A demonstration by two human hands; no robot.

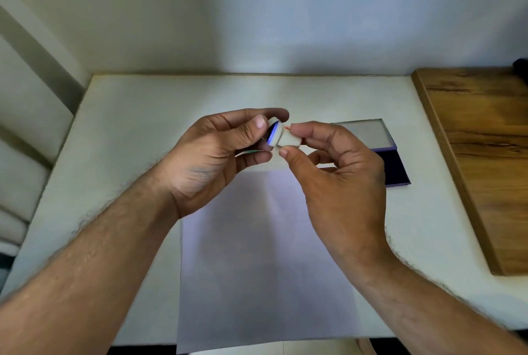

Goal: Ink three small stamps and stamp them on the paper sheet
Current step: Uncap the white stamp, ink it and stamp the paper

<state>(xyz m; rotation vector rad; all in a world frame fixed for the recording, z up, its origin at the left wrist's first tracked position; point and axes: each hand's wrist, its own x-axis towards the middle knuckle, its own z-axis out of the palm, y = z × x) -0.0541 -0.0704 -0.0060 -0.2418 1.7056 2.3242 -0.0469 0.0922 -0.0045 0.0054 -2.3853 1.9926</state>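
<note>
A pale desk (128,114) fills most of the frame, running from the wall at the top down to the lower edge, where its front edge shows at the bottom. On the right side of the frame a wooden board (485,154) lies on the desk, its long edge slanting down toward the lower right. A white paper sheet (257,269) lies flat in the lower centre of the frame, its near end hanging a little past the desk's front edge, and both forearms cross above it. Right of centre, just beyond the paper's far right corner, an open ink pad (391,166) rests on the desk, with its grey lid panel toward the top and a dark blue pad toward the bottom; the right hand covers part of it. The left hand (211,160) is raised above the desk at the centre of the frame, and its grip is closed on the round end of a small white stamp (281,136), thumb and forefinger curled round the rim. The right hand (340,180) is just beside it, and its grip pinches the other end of the same stamp between thumb tip and fingertips. The stamp is held on its side in the air between the two hands, above the far end of the paper, and a blue face shows on its round end toward the left hand. A thin sliver of something pale and greenish peeks out under the left fingers; I cannot tell what it is.
</note>
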